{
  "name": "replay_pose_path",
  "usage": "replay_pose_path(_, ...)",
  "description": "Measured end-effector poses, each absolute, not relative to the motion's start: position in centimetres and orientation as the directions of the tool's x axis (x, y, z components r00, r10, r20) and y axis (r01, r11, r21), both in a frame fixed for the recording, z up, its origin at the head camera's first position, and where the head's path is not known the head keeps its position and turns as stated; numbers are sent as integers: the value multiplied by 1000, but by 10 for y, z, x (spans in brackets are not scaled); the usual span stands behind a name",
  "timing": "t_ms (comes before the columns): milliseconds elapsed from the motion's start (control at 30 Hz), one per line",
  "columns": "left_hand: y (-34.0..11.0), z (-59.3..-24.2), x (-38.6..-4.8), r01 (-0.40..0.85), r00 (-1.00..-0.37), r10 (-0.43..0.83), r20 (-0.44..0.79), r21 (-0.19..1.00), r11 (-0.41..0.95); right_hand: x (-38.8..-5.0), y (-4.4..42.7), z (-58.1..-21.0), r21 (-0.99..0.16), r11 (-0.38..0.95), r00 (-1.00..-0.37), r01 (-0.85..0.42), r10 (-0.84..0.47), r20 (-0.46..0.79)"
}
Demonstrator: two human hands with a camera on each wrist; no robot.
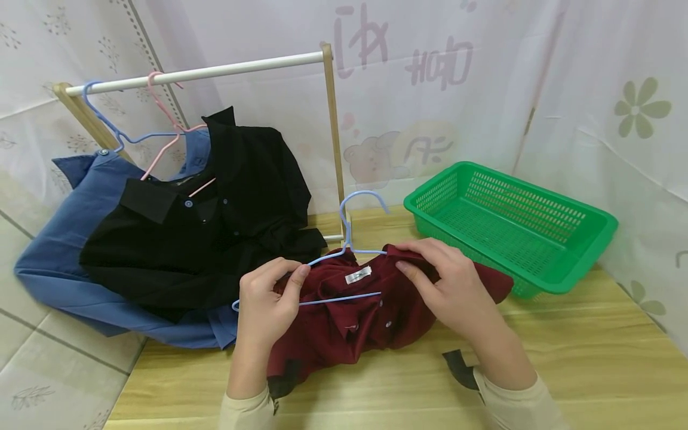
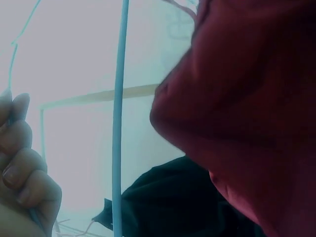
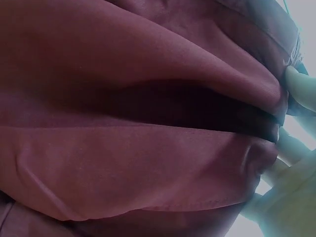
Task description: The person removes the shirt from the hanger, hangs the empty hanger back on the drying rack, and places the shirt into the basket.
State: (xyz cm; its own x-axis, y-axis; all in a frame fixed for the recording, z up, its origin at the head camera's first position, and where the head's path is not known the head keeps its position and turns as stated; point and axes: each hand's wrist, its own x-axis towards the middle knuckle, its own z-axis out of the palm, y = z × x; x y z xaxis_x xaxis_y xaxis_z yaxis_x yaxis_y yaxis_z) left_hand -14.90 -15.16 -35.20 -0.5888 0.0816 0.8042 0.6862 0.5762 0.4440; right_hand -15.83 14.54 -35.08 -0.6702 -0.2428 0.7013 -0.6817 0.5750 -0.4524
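Observation:
A dark red shirt (image 1: 355, 334) with a white collar label lies bunched over the wooden table, a blue hanger (image 1: 348, 230) at its neck with the hook pointing up. The left hand (image 1: 269, 298) pinches the hanger's left shoulder; in the left wrist view, curled fingers (image 2: 29, 168) hold it, beside a length of blue hanger bar (image 2: 117, 118). The right hand (image 1: 451, 286) grips the shirt's collar edge over the hanger's right arm, thumb and fingers on the cloth. In the right wrist view, red fabric (image 3: 138, 163) fills most of the picture, with the right hand (image 3: 291, 187) at its edge.
A rack with a white rail (image 1: 242, 67) and wooden posts stands behind at the left. On it hang a blue shirt (image 1: 48, 257) and a black shirt (image 1: 258, 173), on blue and pink hangers. A green basket (image 1: 570, 285) sits at the back right, against a patterned curtain.

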Motion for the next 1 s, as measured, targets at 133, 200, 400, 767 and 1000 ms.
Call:
replay_pose_path(133, -156, -353, -149, 686, -580, 73, 811, 438, 581, -159, 147, -352, -455, 581, -673, -675, -232, 702)
replay_pose_path(200, -158, -354, -149, 690, -571, 75, 817, 429, 582, -159, 148, -353, -456, 586, -675, -670, -225, 702)
replay_pose_path(400, -166, -355, -147, 683, -589, 53, 806, 462, 567, -158, 152, -354, -455, 590, -673, -666, -215, 707)
replay_pose_path(767, -184, -356, -147, 664, -587, 6, 810, 478, 575, -160, 161, -357, -438, 576, -636, -690, -195, 746)
replay_pose_path(1000, -197, -353, -144, 653, -577, -26, 816, 480, 585, -162, 168, -359, -435, 599, -642, -672, -179, 746)
